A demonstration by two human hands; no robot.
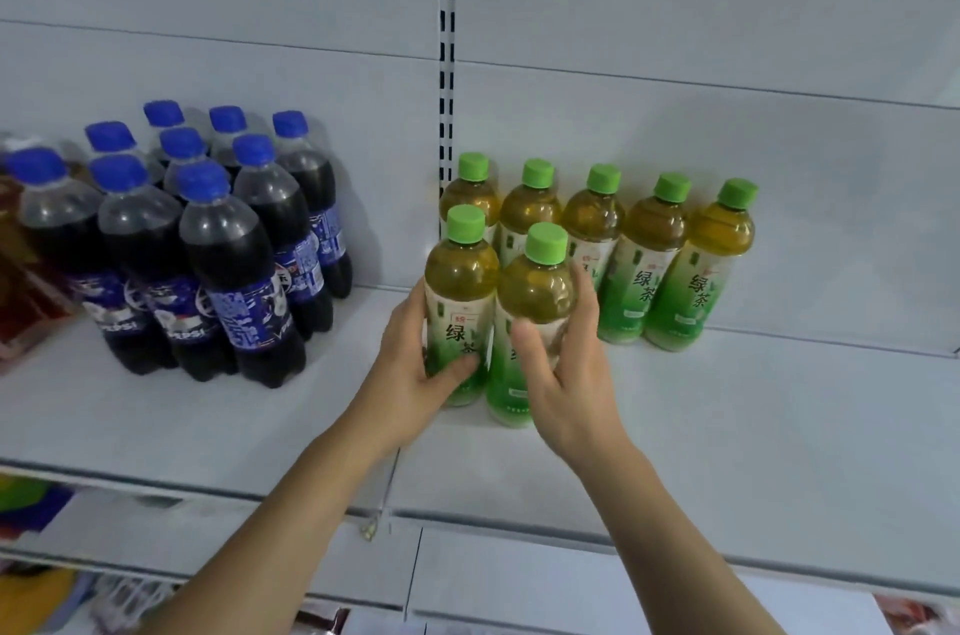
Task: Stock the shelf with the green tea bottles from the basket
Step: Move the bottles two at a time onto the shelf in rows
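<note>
on the white shelf (pixel 727 426), front row: two green tea bottles stand upright, touching side by side.
left hand (pixel 415 364): curled round the left bottle (pixel 460 291), thumb across its label at 6 o'clock, fingers behind at 9 o'clock.
right hand (pixel 563 374): wrapped round the right bottle (pixel 535 291), thumb on the front, fingers round its 3 o'clock side.
back row (pixel 649 260): five more tea bottles, upright, running from 12 to 3 o'clock of the held pair, against the back panel.
cola (pixel 208 249): blue-capped dark bottles packed together at 9 o'clock, apart from the tea.
upright (pixel 447 41): slotted post at 12 o'clock.
</note>
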